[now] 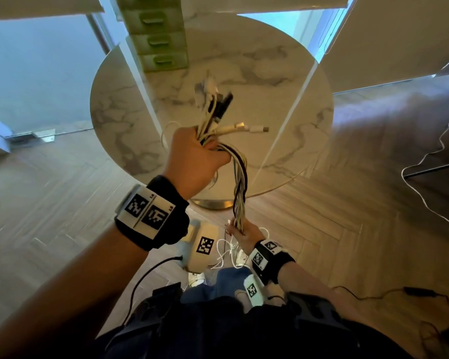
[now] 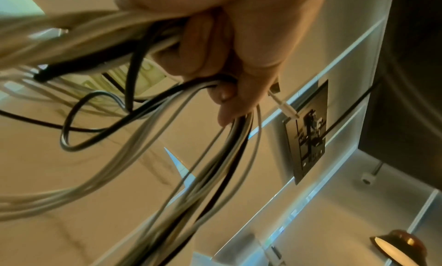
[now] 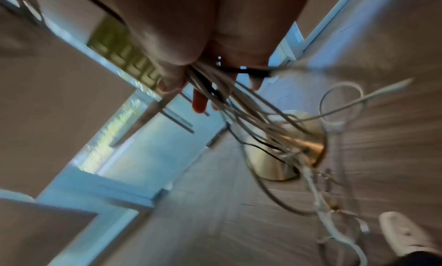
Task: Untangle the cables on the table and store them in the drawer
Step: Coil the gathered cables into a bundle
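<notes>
The cables (image 1: 240,174), a bunch of white and black ones, hang in the air between the person's two hands, above the near edge of the round marble table (image 1: 283,81). The left hand (image 1: 195,161) has its fingers curled tight round the upper end, where the plugs fan out past the fist. The right hand (image 1: 241,233) grips the same bunch lower down, near the person's lap, and loose ends trail below it.

At the back of the table stands the green drawer unit (image 1: 157,37); every drawer I can see is pushed in, so what they hold is hidden.

The left wrist view shows a black cable looping free of the bunch. The blurred right wrist view shows white loops dangling toward the wooden floor (image 3: 215,204) beside the table's brass base (image 3: 275,156).
</notes>
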A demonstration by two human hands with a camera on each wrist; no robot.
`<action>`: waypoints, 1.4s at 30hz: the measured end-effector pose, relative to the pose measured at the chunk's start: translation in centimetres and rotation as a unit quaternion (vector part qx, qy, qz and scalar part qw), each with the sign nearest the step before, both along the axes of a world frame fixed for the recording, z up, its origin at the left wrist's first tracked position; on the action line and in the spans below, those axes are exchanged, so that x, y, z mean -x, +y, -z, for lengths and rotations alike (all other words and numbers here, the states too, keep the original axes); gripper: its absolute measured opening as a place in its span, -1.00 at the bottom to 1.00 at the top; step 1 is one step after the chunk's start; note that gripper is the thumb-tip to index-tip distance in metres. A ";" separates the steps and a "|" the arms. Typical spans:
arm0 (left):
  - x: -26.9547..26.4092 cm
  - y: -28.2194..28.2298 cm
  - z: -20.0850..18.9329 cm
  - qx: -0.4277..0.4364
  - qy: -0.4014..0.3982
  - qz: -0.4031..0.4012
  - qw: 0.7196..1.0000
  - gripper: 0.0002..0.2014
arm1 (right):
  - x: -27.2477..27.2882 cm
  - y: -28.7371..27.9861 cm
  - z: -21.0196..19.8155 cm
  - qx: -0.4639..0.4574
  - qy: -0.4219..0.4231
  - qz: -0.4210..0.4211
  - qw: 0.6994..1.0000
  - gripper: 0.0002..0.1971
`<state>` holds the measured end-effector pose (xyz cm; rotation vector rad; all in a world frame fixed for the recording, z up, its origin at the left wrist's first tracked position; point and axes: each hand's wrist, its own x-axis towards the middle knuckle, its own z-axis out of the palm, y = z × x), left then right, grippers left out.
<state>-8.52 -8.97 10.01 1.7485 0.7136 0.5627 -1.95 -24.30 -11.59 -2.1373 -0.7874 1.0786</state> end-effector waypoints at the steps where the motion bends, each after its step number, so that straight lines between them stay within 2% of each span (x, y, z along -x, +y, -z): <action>1: -0.1 0.2 -0.4 -0.007 -0.022 -0.004 1.000 -0.47 | -0.1 -0.5 0.7 0.029 -0.002 -0.015 0.999 -0.82; 3: -0.1 0.0 -1.1 -0.015 -0.037 -0.001 0.999 -0.51 | -0.4 -0.9 1.3 0.055 -0.010 -0.025 0.998 -0.80; 6: -0.2 -0.7 -0.9 -0.014 -0.032 0.018 0.999 -0.61 | -1.0 -0.6 1.5 0.091 -0.014 -0.021 0.995 -0.88; 7: -0.2 -0.7 -0.6 -0.013 -0.012 0.037 0.999 -0.68 | -1.3 -0.5 1.5 0.100 -0.005 -0.027 0.995 -0.80; 10: -0.1 -0.1 0.2 -0.026 0.098 0.130 0.986 -0.84 | -2.5 -0.5 1.1 0.107 -0.026 -0.073 0.991 -0.15; 11: -0.1 0.0 0.6 -0.032 0.129 0.151 0.980 -0.83 | -3.0 -0.6 0.5 0.110 -0.033 -0.078 0.990 -0.02; 14: 0.0 0.2 1.8 -0.028 0.160 0.162 0.973 -0.72 | -5.0 -0.9 -1.4 0.144 -0.034 -0.099 0.984 0.08; 15: 0.1 0.4 2.0 -0.022 0.159 0.153 0.975 -0.69 | -5.8 -1.1 -2.1 0.160 -0.046 -0.116 0.979 0.07; 17: 0.0 0.8 2.2 0.008 0.141 0.137 0.980 -0.76 | -7.2 -1.3 -4.0 0.180 -0.064 -0.133 0.973 0.00; 19: -0.4 0.6 2.2 0.056 0.098 0.115 0.987 -0.83 | -8.6 -1.2 -6.7 0.155 -0.095 -0.131 0.975 -0.17; 21: -0.8 -0.4 2.6 0.121 0.073 0.098 0.985 -0.89 | -9.4 -0.7 -10.1 0.058 -0.133 -0.091 0.985 -0.34; 23: -1.5 -1.7 3.6 0.165 0.069 0.089 0.980 -0.86 | -9.2 0.5 -13.6 -0.088 -0.104 -0.025 0.990 -0.41; 25: -2.1 -2.3 4.4 0.187 0.071 0.081 0.976 -0.76 | -8.7 1.9 -16.3 -0.203 0.014 0.007 0.979 -0.32; 27: -2.8 -2.4 4.8 0.210 0.066 0.065 0.973 -0.78 | -8.4 3.2 -17.8 -0.243 0.118 0.000 0.963 -0.13; 28: -3.0 -2.5 4.9 0.221 0.061 0.057 0.972 -0.75 | -8.3 4.0 -18.1 -0.244 0.142 -0.008 0.959 -0.03; 30: -3.5 -2.7 5.0 0.214 0.053 0.061 0.973 -0.74 | -8.3 5.5 -18.1 -0.248 0.138 -0.013 0.959 0.06; 33: -4.0 -3.2 5.9 0.191 0.091 0.102 0.972 -0.77 | -8.3 7.1 -17.9 -0.279 0.103 -0.015 0.955 -0.18; 36: -4.6 -3.4 6.6 0.188 0.116 0.101 0.970 -0.72 | -9.0 7.6 -17.9 -0.310 0.066 -0.027 0.948 -0.62; 38: -5.1 -3.3 6.2 0.181 0.094 0.100 0.974 -0.75 | -9.8 7.6 -17.7 -0.326 0.002 -0.053 0.944 -0.86; 40: -5.6 -3.3 5.3 0.162 0.052 0.098 0.980 -0.78 | -10.6 7.6 -17.6 -0.332 -0.061 -0.092 0.937 -0.87; 42: -6.1 -3.2 5.5 0.134 0.008 0.090 0.987 -0.69 | -11.3 7.5 -17.5 -0.341 -0.085 -0.155 0.923 -0.86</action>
